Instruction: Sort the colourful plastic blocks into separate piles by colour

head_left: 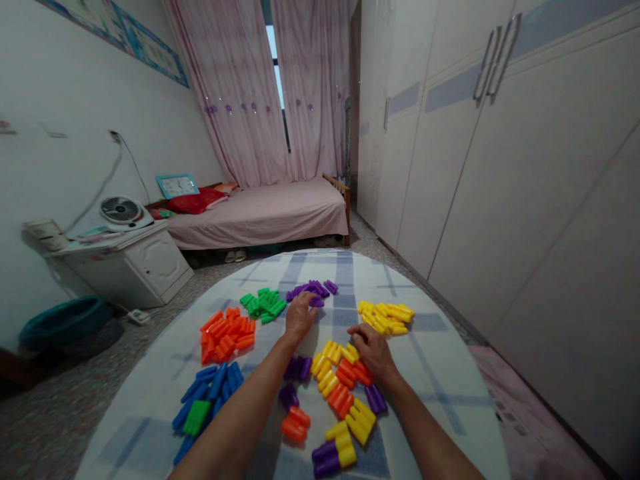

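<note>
My left hand (300, 317) reaches to the pile of purple plastic building blocks (306, 289) at the far side of the table. Its thumb and fingertips close around one purple block (317, 303). My right hand (373, 350) hovers low over the near middle, its fingers curled; whatever they may hold is hidden. Just beside it stand joined yellow blocks (325, 373) and red-orange blocks (341, 400). A purple block (375, 399) lies below its wrist. Nearer me is a joined purple and yellow piece (334, 453), with a yellow piece (360, 421) next to it.
Sorted piles ring the round cloth-covered table (430, 400): green blocks (263, 305), orange blocks (227, 335), blue blocks (215, 387) and yellow blocks (386, 317). One green piece (197, 418) lies on the blue pile. A bed (270, 210) stands beyond, wardrobes (475, 200) right.
</note>
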The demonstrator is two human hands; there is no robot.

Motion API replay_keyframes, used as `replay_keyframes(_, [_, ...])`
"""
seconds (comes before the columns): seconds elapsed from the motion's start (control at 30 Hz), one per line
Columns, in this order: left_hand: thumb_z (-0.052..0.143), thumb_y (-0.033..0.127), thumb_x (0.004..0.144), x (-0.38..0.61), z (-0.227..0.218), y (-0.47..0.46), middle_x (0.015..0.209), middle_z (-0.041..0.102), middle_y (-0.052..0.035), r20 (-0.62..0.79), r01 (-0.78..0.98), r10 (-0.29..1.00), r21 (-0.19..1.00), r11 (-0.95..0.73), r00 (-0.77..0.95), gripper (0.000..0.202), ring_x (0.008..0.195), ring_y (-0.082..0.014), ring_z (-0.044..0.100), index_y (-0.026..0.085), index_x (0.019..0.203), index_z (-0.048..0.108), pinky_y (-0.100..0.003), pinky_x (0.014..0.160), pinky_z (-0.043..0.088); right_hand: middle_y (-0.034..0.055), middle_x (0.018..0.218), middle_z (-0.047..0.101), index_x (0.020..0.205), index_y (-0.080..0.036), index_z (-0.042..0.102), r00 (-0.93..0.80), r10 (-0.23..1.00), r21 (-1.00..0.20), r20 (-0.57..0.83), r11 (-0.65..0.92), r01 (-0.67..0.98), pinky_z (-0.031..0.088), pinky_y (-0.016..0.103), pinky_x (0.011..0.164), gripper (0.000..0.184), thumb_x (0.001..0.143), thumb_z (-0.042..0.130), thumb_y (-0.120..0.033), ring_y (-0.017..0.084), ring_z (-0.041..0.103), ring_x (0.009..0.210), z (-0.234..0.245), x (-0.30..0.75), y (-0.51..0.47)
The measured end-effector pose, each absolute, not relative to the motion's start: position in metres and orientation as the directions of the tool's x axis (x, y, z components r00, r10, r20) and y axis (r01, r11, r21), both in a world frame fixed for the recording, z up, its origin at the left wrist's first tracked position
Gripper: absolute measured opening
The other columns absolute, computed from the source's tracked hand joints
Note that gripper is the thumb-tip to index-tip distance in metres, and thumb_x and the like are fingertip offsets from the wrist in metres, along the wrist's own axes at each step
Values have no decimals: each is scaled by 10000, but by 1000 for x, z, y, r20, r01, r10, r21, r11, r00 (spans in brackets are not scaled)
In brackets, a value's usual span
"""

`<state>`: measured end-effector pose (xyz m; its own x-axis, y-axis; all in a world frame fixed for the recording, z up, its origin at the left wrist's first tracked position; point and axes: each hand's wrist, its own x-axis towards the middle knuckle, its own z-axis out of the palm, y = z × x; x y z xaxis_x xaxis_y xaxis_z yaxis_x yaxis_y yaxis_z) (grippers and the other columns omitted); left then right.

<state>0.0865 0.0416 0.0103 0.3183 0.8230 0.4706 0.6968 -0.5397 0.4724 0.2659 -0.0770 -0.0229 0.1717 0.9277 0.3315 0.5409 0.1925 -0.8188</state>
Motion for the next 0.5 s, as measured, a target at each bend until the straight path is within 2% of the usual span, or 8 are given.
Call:
replay_keyframes(0.2, [520,166,775,92,-5,63,1278,487,-130,516,801,845,441,-404,142,429,1235,-269,411,170,1204,524,-445,1031,342,38,841,647,855,-179,642,168,935,-833,311,183,522,435,299,778,244,795,407,-192,171,591,828,-21,266,-79])
replay_keyframes(0.33, [462,350,856,100,-16,67,1298,449,-166,432,851,901,466,-241,18,452,1262,-306,360,141,1257,472,-468,1034,309,40,838,645,856,-172,643,174,941,-839,292,164,519,426,296,768,243,799,410,-206,174,587,824,-21,265,-78])
replay_keyframes(0.5, [470,464,841,108,-25,74,1262,438,-201,396,867,914,482,-126,-87,563,1228,-330,364,95,1264,427,-473,1018,295,39,845,644,864,-172,640,175,946,-841,274,147,520,420,292,769,241,799,409,-202,171,584,826,-22,265,-78])
